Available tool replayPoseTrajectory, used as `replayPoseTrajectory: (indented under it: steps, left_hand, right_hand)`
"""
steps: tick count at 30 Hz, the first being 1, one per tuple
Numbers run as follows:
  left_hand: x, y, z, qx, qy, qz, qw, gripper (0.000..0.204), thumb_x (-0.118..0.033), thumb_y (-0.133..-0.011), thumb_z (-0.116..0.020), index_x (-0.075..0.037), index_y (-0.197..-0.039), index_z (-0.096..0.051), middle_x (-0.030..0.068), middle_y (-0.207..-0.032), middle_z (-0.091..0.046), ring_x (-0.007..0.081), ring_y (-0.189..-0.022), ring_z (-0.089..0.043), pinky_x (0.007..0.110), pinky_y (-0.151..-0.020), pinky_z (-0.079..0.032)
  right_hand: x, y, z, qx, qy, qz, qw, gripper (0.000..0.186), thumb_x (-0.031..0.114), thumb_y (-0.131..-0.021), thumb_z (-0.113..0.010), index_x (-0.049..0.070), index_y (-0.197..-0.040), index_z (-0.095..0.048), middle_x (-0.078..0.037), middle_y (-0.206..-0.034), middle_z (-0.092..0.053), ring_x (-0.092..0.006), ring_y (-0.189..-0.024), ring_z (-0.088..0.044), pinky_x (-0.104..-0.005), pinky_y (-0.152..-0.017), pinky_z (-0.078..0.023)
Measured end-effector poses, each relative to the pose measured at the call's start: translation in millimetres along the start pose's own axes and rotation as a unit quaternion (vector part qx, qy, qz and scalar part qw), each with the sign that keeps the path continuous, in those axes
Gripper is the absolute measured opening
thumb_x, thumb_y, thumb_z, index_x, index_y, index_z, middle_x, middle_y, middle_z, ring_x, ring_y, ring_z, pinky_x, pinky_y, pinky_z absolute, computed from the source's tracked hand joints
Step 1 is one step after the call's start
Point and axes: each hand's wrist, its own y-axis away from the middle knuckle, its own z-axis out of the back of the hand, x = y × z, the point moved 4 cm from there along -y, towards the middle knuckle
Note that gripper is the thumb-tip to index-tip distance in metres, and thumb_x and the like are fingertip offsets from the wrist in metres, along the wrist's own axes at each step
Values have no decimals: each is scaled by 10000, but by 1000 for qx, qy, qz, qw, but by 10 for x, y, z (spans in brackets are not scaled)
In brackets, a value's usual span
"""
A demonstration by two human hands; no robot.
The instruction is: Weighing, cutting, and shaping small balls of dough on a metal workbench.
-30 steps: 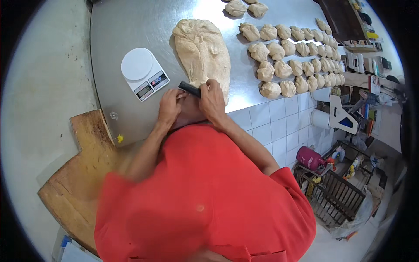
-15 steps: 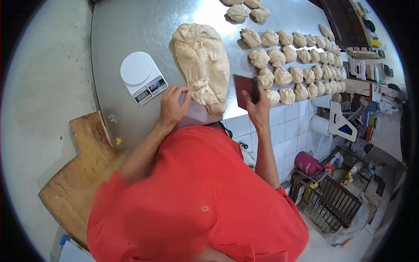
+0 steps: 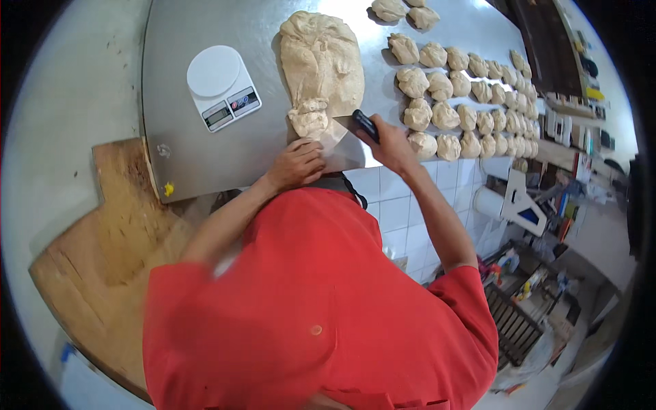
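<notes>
A long mound of pale dough (image 3: 321, 65) lies on the metal table, narrowing toward me. My left hand (image 3: 298, 162) has its fingers curled together at the near tip of the dough. In my right hand (image 3: 391, 145) is a dough scraper (image 3: 366, 126), gripped by its black handle. Its flat blade meets the right side of the dough's narrow end, just beyond my left fingers. How deep the blade goes in, I cannot tell. To the right, several dough pieces (image 3: 445, 116) sit in rows.
A white digital kitchen scale (image 3: 214, 71) stands left of the dough on the metal table (image 3: 253, 154). A worn wooden board (image 3: 130, 219) adjoins the table's left side. A small yellow scrap (image 3: 169, 189) lies near the front left corner. Cluttered shelves and a dark metal rack (image 3: 512, 321) stand at right.
My right hand has swung left, bringing the scraper from beside the dough onto its narrow end. My left hand has moved to the dough's near tip. The view has shifted a little.
</notes>
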Motion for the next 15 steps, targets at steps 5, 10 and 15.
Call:
replayPoseTrajectory:
  steps: [5, 10, 15]
  left_hand:
    - [-178, -74, -84, -88, -40, 174, 980, 520, -293, -849, -775, -83, -1293, -601, 127, -1396, -545, 282, -1337, -514, 413, -1131, -403]
    - [-289, -238, -197, -181, -36, 380, 906, 713, -236, -866, -763, -21, -1476, -462, 213, -1623, -315, 370, -1446, -428, 429, -1161, -390]
    - [-230, -79, -85, -161, 89, 438, 880, 657, -37, -897, -629, -83, -1539, -492, 154, -1681, -332, 388, -1422, -480, 398, -1120, -438]
  right_hand:
    - [23, -148, -217, 58, 18, 74, 995, 265, 207, -978, -641, 57, -1147, -503, -221, -875, -732, -451, -766, -703, -522, -632, -506]
    - [190, -297, -304, 115, 110, 94, 983, 283, 176, -962, -642, 66, -1174, -490, -240, -857, -720, -498, -758, -679, -544, -623, -500]
    - [-123, -504, -475, 123, 54, 98, 986, 301, 182, -931, -659, 67, -1169, -514, -239, -856, -715, -508, -751, -668, -548, -648, -503]
